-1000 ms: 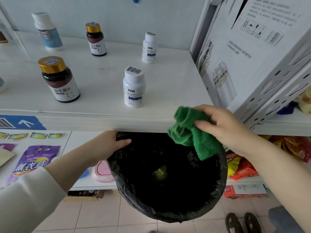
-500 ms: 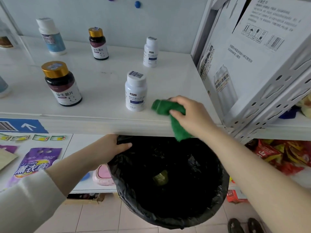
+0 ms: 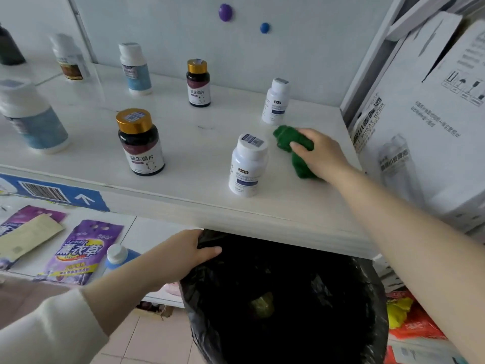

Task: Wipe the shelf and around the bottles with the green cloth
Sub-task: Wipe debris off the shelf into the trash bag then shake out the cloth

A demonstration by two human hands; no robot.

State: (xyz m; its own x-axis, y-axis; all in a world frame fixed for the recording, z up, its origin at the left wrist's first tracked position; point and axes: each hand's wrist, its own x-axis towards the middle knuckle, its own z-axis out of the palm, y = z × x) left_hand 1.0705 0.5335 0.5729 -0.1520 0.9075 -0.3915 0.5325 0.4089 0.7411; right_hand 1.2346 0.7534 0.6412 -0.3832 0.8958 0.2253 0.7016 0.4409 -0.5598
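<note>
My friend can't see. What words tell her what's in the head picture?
A right hand holds a bunched green cloth on a white shelf, just right of a white bottle. The left hand grips the rim of a black-bagged bin below the shelf edge. Several other bottles stand spaced along the shelf.

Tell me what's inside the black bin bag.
One yellowish-green scrap shows in the black bin bag; the rest is too dark, and the shelf covers its far edge.
</note>
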